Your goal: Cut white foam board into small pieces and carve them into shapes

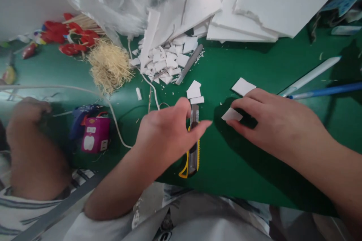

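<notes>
My right hand pinches a small white foam piece between thumb and fingertips, just above the green table. Beyond those fingers lies another white piece. My left hand hovers over a yellow and grey box cutter, thumb and index finger apart, with nothing visible between them; its other fingers are curled and partly hidden. Past the cutter's tip are a small white block and an angular white piece.
Behind my left hand is a heap of foam scraps, with large white sheets further back. Straw, a magenta box and a white cable are left. Pens lie right. Another person's hand is far left.
</notes>
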Motion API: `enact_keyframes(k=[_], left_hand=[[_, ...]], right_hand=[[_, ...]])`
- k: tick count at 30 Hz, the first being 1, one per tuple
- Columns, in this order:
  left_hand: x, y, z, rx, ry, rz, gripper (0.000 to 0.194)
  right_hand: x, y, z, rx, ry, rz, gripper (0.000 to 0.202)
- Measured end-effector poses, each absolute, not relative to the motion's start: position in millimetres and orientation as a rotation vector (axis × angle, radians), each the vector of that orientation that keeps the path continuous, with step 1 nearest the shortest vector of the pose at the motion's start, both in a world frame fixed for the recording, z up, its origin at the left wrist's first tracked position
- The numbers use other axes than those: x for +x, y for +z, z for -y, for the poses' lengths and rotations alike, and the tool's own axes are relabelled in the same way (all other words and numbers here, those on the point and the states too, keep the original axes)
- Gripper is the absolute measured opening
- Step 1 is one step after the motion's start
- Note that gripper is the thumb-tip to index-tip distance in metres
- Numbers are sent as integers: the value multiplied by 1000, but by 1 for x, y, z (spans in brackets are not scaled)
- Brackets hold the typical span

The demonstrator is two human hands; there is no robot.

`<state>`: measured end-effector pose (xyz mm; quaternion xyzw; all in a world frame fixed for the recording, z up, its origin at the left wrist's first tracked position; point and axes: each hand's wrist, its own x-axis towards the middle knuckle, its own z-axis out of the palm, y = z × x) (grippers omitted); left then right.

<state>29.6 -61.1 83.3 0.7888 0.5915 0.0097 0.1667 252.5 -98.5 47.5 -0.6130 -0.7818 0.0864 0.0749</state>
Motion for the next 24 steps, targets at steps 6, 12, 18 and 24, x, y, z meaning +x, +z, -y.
enact_keyframes(k=[6,12,18,24], left_hand=[[33,92,73,2419,-519,-1490,38],[38,92,77,2441,-819,-1283,10],[19,98,86,2546,-529,-1298,9],[8,98,90,2696,-96,-1285,13]], right_hand=[[253,49,98,-1846,400,2184,39],[253,47,99,-1871,262,2216,36],[256,47,97,-1852,336,2224,40],[255,53,97,-1881,238,2154,47]])
